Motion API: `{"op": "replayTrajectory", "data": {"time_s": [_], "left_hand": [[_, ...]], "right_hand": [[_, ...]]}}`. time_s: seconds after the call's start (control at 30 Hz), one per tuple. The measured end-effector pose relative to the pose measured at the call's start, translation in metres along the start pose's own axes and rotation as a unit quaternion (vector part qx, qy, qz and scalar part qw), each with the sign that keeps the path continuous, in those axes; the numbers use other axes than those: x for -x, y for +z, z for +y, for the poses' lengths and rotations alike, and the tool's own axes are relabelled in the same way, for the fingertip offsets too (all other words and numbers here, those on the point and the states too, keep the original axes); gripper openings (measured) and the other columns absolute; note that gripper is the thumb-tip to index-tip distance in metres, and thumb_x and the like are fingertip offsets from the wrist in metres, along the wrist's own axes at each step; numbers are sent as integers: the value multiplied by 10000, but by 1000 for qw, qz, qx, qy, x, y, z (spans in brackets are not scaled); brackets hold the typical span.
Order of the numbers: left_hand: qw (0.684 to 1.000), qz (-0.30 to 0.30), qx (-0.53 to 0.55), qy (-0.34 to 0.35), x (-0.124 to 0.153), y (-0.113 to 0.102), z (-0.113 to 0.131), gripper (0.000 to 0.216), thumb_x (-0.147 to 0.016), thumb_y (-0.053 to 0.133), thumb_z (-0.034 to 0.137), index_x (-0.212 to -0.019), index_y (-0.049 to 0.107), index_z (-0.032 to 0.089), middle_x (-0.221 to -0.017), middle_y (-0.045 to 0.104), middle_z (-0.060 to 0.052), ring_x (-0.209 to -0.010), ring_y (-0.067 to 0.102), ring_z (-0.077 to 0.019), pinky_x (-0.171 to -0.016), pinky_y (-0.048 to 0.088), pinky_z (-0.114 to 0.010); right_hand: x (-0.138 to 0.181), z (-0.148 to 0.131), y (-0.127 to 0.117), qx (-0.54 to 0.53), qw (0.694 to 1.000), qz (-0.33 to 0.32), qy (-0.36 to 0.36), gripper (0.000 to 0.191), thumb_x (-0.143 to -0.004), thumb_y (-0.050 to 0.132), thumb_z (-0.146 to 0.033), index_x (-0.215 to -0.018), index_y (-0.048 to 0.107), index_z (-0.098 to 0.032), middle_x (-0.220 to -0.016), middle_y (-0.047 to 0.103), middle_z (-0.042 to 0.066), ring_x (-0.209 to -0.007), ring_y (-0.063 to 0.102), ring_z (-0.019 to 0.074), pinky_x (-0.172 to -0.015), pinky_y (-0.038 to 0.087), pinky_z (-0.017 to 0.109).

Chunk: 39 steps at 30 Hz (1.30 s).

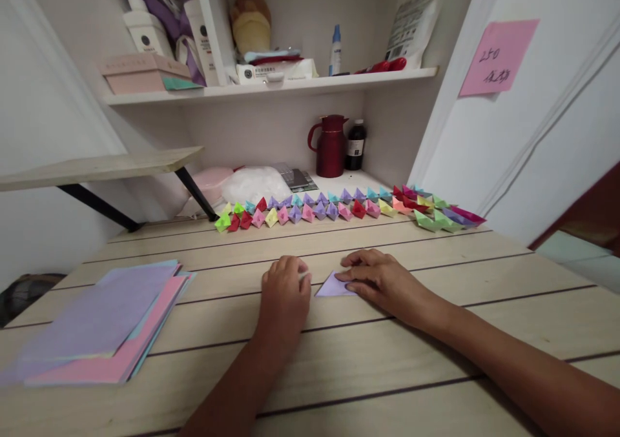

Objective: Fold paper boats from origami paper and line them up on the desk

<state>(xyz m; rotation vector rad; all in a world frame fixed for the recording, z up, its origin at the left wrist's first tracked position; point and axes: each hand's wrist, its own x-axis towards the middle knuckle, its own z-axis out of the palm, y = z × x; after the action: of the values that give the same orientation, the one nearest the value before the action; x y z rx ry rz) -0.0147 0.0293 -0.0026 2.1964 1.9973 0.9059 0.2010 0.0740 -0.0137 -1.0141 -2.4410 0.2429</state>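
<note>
A small lilac paper [334, 286], folded into a triangle, lies flat on the slatted wooden table [368, 385]. My right hand [382, 282] rests over its right side, with thumb and fingertips pressing on the paper and hiding that corner. Just left of the triangle is my left hand [285, 292], apart from it. Its fingers are loosely curled, a small gap shows between thumb and forefinger, and I see nothing held there. Farther back stand rows of small folded paper boats [320, 211] in many colours.
At the left lies a stack of coloured paper sheets [111, 308], lilac on top. A small raised shelf [101, 166] with black legs stands behind it. Beyond the boats are a dark red jug [331, 146], a dark bottle [356, 145] and a white plastic bag [256, 184].
</note>
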Motion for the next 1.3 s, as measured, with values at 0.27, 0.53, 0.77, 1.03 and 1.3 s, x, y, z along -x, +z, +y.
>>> {"op": "replayTrajectory", "data": {"time_s": [0.27, 0.53, 0.77, 1.03, 1.3], "left_hand": [[959, -93, -6, 269, 4, -18, -6, 309, -930, 467, 299, -1223, 564, 312, -1423, 479, -5, -1391, 278, -221, -1124, 117, -494], [946, -187, -12, 264, 10, -14, -5, 350, -944, 411, 443, -1249, 552, 350, -1323, 579, 3, -1366, 341, -239, -1125, -9, -575], [949, -210, -21, 236, 9, -18, 0, 337, -936, 457, 369, -1262, 542, 366, -1353, 548, 0, -1329, 404, -240, -1125, 99, -564], [945, -221, -36, 237, 10, -18, -1, 394, -928, 463, 260, -1302, 494, 382, -1393, 504, 11, -1347, 374, -248, -1104, 161, -578], [946, -227, -39, 229, 11, -20, 0, 408, -930, 437, 240, -1310, 487, 378, -1404, 490, 4, -1354, 364, -232, -1101, 204, -546]], "right_hand": [[-2, -2, -4, -17, 1000, -15, 5, 271, -857, 599, -233, -1088, 704, -329, -1153, 617, 65, -1062, 563, 245, -937, 436, 433], [-2, 2, -5, -72, 997, -5, 25, 258, -853, 607, -235, -1078, 711, -308, -1142, 623, 61, -1071, 565, 235, -968, 422, 431], [-5, 6, -6, -125, 990, 3, 66, 164, -860, 603, -309, -936, 735, -248, -1099, 621, 66, -1063, 567, 225, -966, 415, 403], [-4, 1, -9, -48, 995, -43, 78, 449, -779, 688, -351, -1219, 597, -334, -1274, 539, 60, -1139, 512, 265, -979, 366, 455], [0, 16, -29, -33, 989, -115, 85, 511, -781, 666, -319, -1267, 543, -419, -1363, 478, 33, -1249, 430, 307, -1028, 304, 524]]}}
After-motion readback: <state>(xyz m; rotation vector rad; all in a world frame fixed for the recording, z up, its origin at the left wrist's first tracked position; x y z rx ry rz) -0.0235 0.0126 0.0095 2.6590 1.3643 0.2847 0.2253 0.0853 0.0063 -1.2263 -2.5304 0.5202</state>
